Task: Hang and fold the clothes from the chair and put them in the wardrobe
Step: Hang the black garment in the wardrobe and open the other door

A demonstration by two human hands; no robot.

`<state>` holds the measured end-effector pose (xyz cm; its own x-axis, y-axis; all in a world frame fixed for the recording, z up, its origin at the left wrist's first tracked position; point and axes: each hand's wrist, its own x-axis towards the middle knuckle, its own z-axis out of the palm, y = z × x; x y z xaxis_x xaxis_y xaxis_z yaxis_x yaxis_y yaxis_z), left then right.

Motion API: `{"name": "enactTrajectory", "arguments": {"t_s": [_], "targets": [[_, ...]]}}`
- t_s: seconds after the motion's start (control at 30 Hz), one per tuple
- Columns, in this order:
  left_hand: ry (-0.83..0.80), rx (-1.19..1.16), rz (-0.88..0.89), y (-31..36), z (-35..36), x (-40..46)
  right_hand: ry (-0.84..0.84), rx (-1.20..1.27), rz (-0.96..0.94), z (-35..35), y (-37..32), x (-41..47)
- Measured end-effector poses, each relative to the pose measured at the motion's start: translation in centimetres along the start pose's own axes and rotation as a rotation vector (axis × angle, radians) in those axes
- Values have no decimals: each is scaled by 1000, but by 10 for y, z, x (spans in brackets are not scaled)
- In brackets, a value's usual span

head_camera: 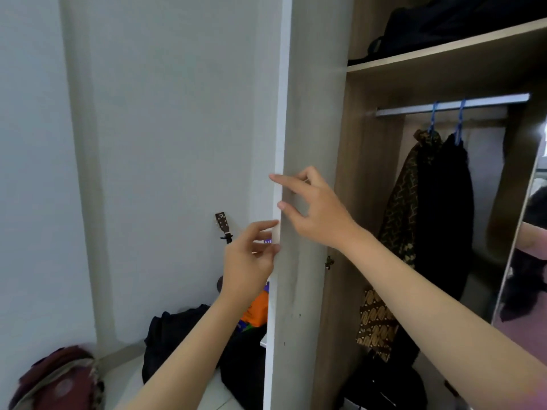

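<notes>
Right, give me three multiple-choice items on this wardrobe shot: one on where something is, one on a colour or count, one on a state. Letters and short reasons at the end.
1. Where does the guitar headstock show?
A. Left of the wardrobe door, against the wall
B. On the top shelf
C. Hanging from the rail

2. What colour are the two hanger hooks on the rail?
A. Red
B. Blue
C. White

3. How does the wardrobe door stand?
A. Shut
B. Taken off and lying on the floor
C. Swung open, both hands at its edge

Answers:
1 A: it shows against the wall beside the left hand.
2 B: both hooks over the rail are blue.
3 C: the inside, with the patterned garment and the black garment, is in view, and the right hand reaches across the door's edge.
</notes>
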<state>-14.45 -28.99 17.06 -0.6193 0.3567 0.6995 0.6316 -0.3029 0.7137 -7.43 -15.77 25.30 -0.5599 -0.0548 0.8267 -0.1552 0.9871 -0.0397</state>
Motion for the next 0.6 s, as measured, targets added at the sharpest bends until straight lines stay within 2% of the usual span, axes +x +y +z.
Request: {"name": "enactTrajectory", "arguments": {"t_s": [0.17,0.4,0.6], "targets": [[-178,-63,78,5,50,-15,136,-13,11,-52,22,-38],[-370,-192,270,9,144,-32,168,-262,146,-135,61,-99],[-518,-15,504,-9,226,-31,209,-516,265,-189,100,-130]]}}
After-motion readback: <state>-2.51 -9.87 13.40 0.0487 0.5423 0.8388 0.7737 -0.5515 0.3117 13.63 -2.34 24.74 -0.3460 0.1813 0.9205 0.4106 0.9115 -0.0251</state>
